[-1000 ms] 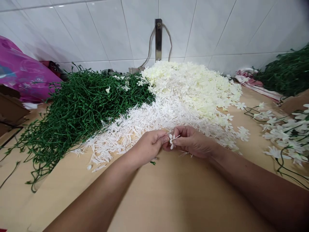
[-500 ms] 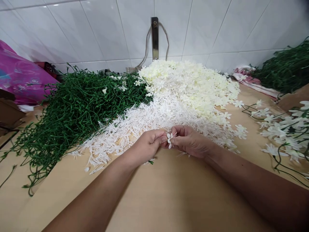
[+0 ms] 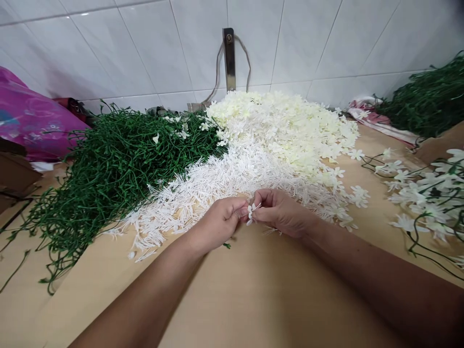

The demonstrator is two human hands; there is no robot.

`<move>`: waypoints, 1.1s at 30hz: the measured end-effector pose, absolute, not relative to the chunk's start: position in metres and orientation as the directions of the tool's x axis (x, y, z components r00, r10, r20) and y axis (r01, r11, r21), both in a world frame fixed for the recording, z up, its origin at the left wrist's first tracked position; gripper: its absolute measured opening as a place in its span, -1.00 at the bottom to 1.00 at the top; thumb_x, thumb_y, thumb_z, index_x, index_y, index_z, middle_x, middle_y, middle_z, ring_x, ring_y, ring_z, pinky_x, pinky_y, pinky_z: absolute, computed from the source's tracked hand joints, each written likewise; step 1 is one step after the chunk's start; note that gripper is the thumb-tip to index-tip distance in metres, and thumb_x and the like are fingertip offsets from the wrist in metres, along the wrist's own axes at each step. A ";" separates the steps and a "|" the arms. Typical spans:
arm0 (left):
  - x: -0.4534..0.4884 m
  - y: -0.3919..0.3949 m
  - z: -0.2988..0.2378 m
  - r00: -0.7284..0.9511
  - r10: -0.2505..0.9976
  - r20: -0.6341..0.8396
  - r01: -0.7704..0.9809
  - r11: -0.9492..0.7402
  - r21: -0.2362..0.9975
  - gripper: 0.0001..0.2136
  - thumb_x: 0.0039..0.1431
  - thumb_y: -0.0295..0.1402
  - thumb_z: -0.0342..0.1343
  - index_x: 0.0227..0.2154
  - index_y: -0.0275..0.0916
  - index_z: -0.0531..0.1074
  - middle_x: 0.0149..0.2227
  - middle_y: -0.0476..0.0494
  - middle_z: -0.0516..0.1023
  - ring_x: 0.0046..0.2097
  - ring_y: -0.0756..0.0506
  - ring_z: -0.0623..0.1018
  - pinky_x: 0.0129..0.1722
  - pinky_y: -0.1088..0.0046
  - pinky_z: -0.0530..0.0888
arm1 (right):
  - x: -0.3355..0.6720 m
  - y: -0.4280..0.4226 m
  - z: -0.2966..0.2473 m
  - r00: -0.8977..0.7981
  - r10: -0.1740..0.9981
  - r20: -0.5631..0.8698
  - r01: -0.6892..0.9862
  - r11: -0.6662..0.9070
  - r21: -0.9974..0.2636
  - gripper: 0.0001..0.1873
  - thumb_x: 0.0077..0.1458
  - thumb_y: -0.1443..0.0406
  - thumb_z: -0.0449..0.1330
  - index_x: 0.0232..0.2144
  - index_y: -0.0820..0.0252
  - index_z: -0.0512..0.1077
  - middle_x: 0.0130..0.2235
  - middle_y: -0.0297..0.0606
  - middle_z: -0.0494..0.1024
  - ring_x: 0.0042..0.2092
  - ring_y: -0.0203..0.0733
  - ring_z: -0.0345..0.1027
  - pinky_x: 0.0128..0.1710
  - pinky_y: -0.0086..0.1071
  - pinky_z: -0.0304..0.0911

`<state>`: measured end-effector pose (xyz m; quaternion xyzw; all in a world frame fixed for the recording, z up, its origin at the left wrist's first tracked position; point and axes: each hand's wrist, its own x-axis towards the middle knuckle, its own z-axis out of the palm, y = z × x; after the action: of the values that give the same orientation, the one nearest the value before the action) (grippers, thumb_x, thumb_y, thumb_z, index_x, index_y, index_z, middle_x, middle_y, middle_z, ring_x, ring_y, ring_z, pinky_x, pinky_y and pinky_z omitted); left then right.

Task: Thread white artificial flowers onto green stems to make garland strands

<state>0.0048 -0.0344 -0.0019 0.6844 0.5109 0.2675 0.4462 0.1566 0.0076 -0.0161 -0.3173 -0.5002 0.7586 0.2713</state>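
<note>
A small white artificial flower (image 3: 251,212) sits between my two hands, its petals facing me. My left hand (image 3: 223,220) is closed in a pinch at the flower's left side. On the other side, my right hand (image 3: 281,212) pinches thin white stamen strands (image 3: 258,206) against the flower. The fingertips nearly meet, so how the parts join is hidden. A bit of green stem (image 3: 226,245) pokes out below my left hand. Just beyond both hands spreads a heap of loose white stamens (image 3: 217,176).
Green artificial stems (image 3: 137,150) are piled at the left, and cream flower petals (image 3: 290,125) at the back. Finished-looking white flowers on stems (image 3: 431,193) lie at the right. A pink bag (image 3: 32,116), more green stems (image 3: 431,106) and a tiled wall (image 3: 304,38) border the table (image 3: 232,299).
The camera view has shifted slightly. Both hands keep their pinch on the flower and strands, with hardly any movement of the fingers.
</note>
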 end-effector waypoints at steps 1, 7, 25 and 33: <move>0.005 -0.034 -0.002 0.324 0.941 -0.096 0.458 -0.067 0.886 -0.77 0.10 -0.32 -0.20 -0.62 -0.27 0.14 -0.61 0.07 0.10 -0.55 0.10 0.12 -0.57 0.61 0.14 | 0.156 0.007 -0.016 -0.635 0.741 -0.219 -0.089 -0.352 -0.932 -0.82 -0.33 0.47 0.20 -0.63 0.25 0.23 -0.67 -0.48 0.33 -0.62 -0.49 0.15 -0.67 -0.58 -0.11; 0.008 -0.033 0.004 0.260 0.957 -0.126 0.430 0.002 0.903 -0.74 0.09 -0.22 -0.17 -0.60 -0.27 0.17 -0.65 0.10 0.07 -0.59 0.11 0.09 -0.61 0.61 0.09 | 0.157 0.007 -0.011 -0.671 0.708 -0.221 -0.249 -0.495 -0.832 -0.79 -0.32 0.44 0.25 -0.63 0.23 0.23 -0.64 -0.46 0.38 -0.52 -0.40 0.31 -0.43 -0.46 0.20; -0.025 -0.035 0.033 0.202 0.978 0.047 0.486 -0.142 0.863 -0.69 0.03 -0.15 -0.07 -0.29 -0.27 0.39 -0.32 -0.12 0.42 -0.29 -0.01 0.39 -0.30 0.51 0.31 | 0.163 0.012 -0.015 -0.739 0.651 -0.174 -0.353 -0.594 -0.723 -0.88 -0.21 0.44 0.22 -0.56 0.25 0.31 -0.55 -0.37 0.42 -0.37 -0.34 0.35 -0.18 -0.31 0.22; -0.043 -0.033 0.038 0.211 0.935 0.286 0.452 -0.353 0.819 -0.81 -0.05 -0.29 0.08 -0.36 -0.21 0.46 -0.22 -0.17 0.40 -0.16 -0.09 0.37 -0.17 0.41 0.32 | 0.168 0.022 -0.015 -0.645 0.744 -0.173 -0.464 -0.562 -0.685 -0.88 -0.17 0.48 0.15 -0.57 0.24 0.27 -0.55 -0.33 0.43 -0.38 -0.34 0.36 -0.20 -0.38 0.24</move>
<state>-0.0427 -0.0329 0.0378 0.7178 0.4831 0.4014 0.3006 0.1679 0.0220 -0.0146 -0.2286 -0.3064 0.8535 0.3540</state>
